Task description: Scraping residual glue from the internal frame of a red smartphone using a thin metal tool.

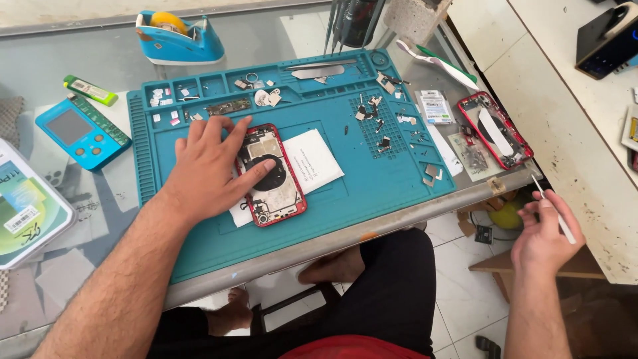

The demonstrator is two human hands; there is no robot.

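Head camera is looking down on an opened red phone housing (272,175), which is lying face-up near the middle of a blue repair mat (372,179), partly over a white paper sheet (318,159). The left hand (209,169) is pressing flat on the housing's left side, fingers spread and thumb reaching across the dark round coil, apparently to keep the shell from sliding on the mat; it is bearing down on it, not closing around it. The right hand (546,234) is hovering off the worktop's edge, well apart from the phone, with thumb and fingers pinching a thin white-handled tool (553,208) that is pointing up and away. Small screws and metal shields are sitting in the mat's tray compartments (199,93) along its far edge, likely so that parts stay sorted. A second red phone frame (495,129) is resting on the glass worktop (66,53) to the right of the mat. To the left a blue handheld tester (81,131) and a green lighter (91,90) are lying, with a blue tape dispenser (179,36) beyond. The palm is covering the housing's left edge, the loose parts are too small to identify, and a box at the left border is cut off.
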